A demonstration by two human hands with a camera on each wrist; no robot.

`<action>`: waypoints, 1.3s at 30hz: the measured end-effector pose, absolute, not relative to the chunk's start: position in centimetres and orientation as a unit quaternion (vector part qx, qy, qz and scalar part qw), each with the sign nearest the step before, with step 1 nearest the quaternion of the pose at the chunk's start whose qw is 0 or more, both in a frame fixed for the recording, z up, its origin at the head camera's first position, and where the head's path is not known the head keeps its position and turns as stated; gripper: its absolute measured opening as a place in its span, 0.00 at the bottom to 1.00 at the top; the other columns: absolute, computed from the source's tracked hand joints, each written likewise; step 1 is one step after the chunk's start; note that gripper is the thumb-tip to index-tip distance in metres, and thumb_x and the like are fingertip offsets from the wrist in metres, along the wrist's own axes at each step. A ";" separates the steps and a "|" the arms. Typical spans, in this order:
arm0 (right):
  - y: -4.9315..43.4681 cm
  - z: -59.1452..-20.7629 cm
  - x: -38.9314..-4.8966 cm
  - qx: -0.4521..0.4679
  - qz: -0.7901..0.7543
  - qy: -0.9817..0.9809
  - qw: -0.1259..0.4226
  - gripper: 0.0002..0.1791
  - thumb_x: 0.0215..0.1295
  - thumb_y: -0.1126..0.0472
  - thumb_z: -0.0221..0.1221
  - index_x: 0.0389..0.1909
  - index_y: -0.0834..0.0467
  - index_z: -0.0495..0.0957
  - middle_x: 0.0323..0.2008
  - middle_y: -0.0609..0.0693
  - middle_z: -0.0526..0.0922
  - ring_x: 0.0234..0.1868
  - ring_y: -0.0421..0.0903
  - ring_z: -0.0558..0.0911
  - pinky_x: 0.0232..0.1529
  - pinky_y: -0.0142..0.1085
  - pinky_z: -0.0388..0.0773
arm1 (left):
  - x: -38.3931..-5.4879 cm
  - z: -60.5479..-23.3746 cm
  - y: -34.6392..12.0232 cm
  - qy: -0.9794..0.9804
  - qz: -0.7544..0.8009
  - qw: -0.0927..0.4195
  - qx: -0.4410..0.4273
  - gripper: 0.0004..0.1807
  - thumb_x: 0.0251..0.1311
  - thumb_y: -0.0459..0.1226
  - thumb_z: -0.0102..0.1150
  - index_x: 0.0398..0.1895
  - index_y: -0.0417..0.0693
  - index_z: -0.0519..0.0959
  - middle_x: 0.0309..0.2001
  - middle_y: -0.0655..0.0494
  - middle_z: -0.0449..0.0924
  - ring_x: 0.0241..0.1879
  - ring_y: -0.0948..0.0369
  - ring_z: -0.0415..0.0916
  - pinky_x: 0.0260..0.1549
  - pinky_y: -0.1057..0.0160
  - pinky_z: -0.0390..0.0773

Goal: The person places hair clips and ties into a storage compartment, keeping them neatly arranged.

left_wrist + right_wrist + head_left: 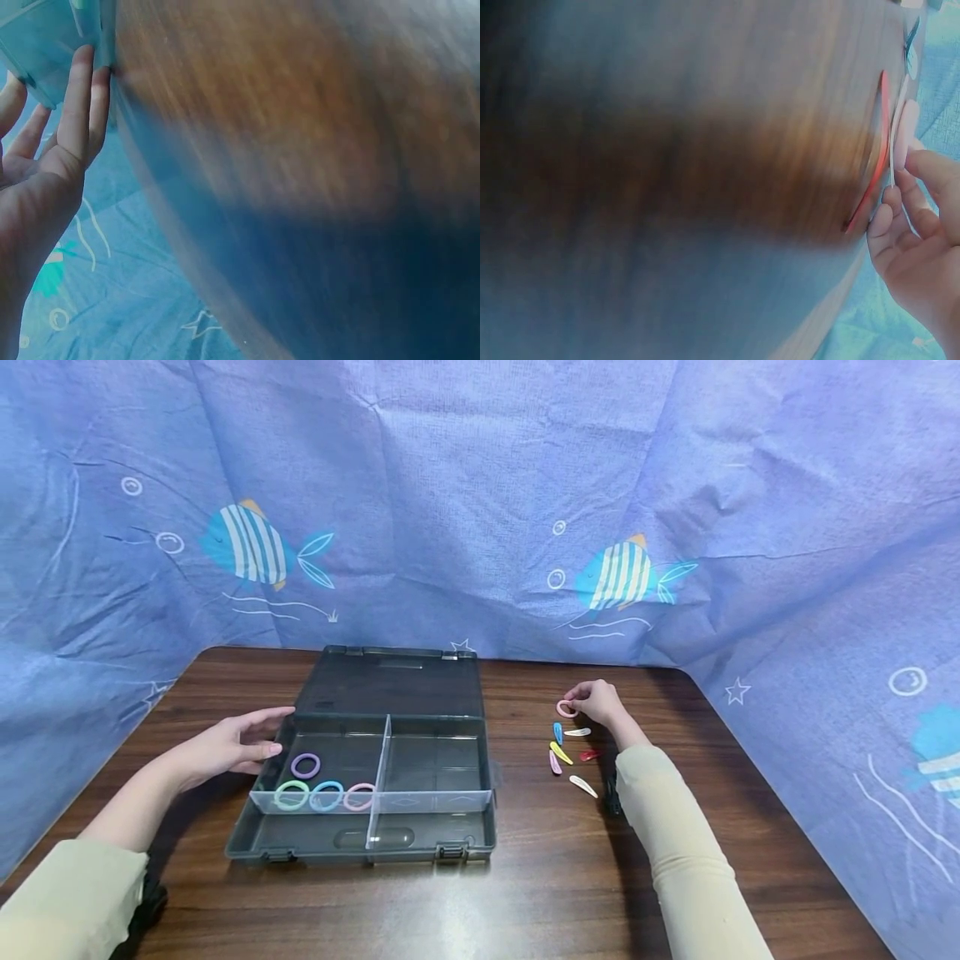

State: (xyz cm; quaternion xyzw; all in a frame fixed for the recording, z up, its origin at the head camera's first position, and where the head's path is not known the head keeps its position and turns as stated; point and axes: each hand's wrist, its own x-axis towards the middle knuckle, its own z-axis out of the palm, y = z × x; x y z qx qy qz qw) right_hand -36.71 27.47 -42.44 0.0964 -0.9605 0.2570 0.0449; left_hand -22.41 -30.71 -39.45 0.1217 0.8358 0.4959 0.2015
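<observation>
My right hand (597, 702) pinches a pale pink hair tie (907, 135) between thumb and fingers, at the far end of a group of hair clips. The blue clip (558, 732) and a white clip (577, 732) lie nearest. At the left wall of a grey see-through organizer box (360, 857), my left hand (228, 745) rests its extended fingertips on the edge. Inside the box's back left compartment are a purple hair tie (294, 767), a green one, a blue one and a pink one, the last three in a row along the clear divider (435, 802).
The box's lid (397, 685) lies folded back toward the curtain (465, 527). Yellow (560, 753), pink (555, 763), red (589, 755) and white (583, 787) clips lie on the wooden table (540, 877), to the right of the box.
</observation>
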 end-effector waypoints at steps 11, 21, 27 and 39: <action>27.3 -41.8 -36.2 0.107 0.274 -0.955 0.040 0.04 0.56 0.65 0.64 0.32 0.62 0.85 0.26 0.52 0.85 0.25 0.39 0.73 0.32 0.32 0.67 | -22.5 -39.6 -30.8 0.825 0.512 0.210 0.114 0.40 0.67 0.39 0.53 0.75 0.41 0.43 0.68 0.26 0.45 0.61 0.34 0.61 0.46 0.47 0.78; 26.1 -40.2 -35.3 0.124 0.278 -0.952 0.021 0.05 0.55 0.66 0.64 0.32 0.60 0.85 0.24 0.49 0.85 0.25 0.39 0.73 0.31 0.32 0.68 | -22.3 -39.9 -30.8 0.823 0.516 0.212 0.104 0.41 0.67 0.40 0.53 0.74 0.42 0.43 0.68 0.27 0.46 0.60 0.37 0.64 0.47 0.48 0.78; 25.5 -38.7 -34.6 0.138 0.280 -0.950 -0.007 0.04 0.57 0.63 0.64 0.33 0.58 0.85 0.25 0.47 0.85 0.26 0.38 0.74 0.30 0.30 0.70 | -22.4 -39.8 -30.7 0.823 0.517 0.214 0.103 0.41 0.66 0.41 0.54 0.75 0.42 0.43 0.68 0.27 0.46 0.61 0.36 0.62 0.47 0.47 0.78; 23.6 -35.2 -33.1 0.185 0.283 -0.941 -0.021 0.06 0.56 0.64 0.63 0.34 0.56 0.86 0.30 0.50 0.87 0.29 0.38 0.75 0.32 0.31 0.71 | -22.5 -39.7 -30.8 0.824 0.513 0.216 0.105 0.41 0.67 0.41 0.53 0.75 0.43 0.42 0.69 0.27 0.44 0.63 0.34 0.58 0.48 0.47 0.77</action>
